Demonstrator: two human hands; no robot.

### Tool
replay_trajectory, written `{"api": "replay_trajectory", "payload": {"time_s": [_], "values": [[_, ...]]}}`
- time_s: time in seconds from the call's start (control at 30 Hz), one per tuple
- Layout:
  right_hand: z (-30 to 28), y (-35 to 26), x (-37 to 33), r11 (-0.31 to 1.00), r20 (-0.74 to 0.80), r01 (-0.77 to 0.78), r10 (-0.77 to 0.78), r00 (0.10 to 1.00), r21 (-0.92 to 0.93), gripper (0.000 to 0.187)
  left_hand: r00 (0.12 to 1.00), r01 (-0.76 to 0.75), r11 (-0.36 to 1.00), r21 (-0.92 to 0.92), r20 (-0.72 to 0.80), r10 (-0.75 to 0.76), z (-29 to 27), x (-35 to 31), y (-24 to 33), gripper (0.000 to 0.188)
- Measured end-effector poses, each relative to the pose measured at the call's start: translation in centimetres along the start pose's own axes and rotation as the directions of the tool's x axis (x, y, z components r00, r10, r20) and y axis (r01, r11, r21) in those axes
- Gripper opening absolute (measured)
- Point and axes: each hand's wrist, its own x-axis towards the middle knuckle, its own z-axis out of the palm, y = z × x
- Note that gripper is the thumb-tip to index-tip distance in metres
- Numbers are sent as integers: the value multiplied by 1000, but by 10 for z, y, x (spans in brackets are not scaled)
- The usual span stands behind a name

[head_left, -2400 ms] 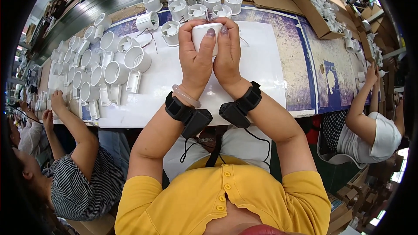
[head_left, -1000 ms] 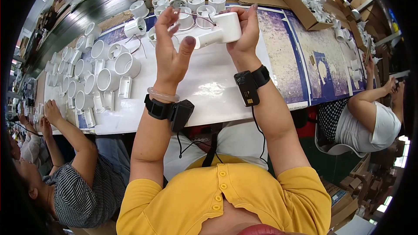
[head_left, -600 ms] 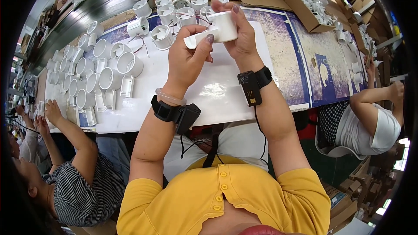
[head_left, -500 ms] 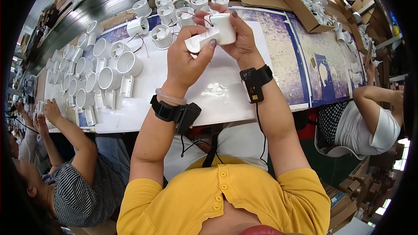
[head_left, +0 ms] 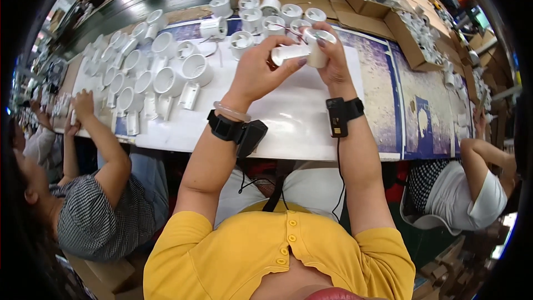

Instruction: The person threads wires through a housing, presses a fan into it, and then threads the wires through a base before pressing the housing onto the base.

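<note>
Holding the white plastic cup [head_left: 317, 58] above the worktop [head_left: 294, 116], the left hand [head_left: 260, 71] pinches its handle [head_left: 290, 53] between fingers while the right hand [head_left: 336, 62] curls around its body; it looks light, stiff, smooth, likely best gripped there, clear of the thin, fragile-looking wires [head_left: 292, 31]

one left hand [head_left: 258, 72] and one right hand [head_left: 336, 64] are holding one white housing [head_left: 317, 55]; two black wrist modules [head_left: 251, 138] and one pale bracelet [head_left: 232, 111] are being worn. at least ten fan cylinders [head_left: 241, 43] are resting beyond, over a dozen handled white cups [head_left: 168, 80] are crowding together, four yellow buttons [head_left: 292, 238] are showing.
</note>
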Motion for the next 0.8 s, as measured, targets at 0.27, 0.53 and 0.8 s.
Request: {"api": "replay_trajectory", "payload": {"time_s": [0.27,0.53,0.8], "values": [[22,-5,-12,963,232,71,-9,973,-260,40,995,-96,896,435,14,99,-17,-34,6,40],[-2,8,-3,990,143,-16,-5,990,141,45,872,-122,991,-62,-484,77,-93,-97,17,32],[14,15,-3,995,251,-56,33,967,87,41,429,334,863,379,-876,219,-285,-134,-70,39]]}}
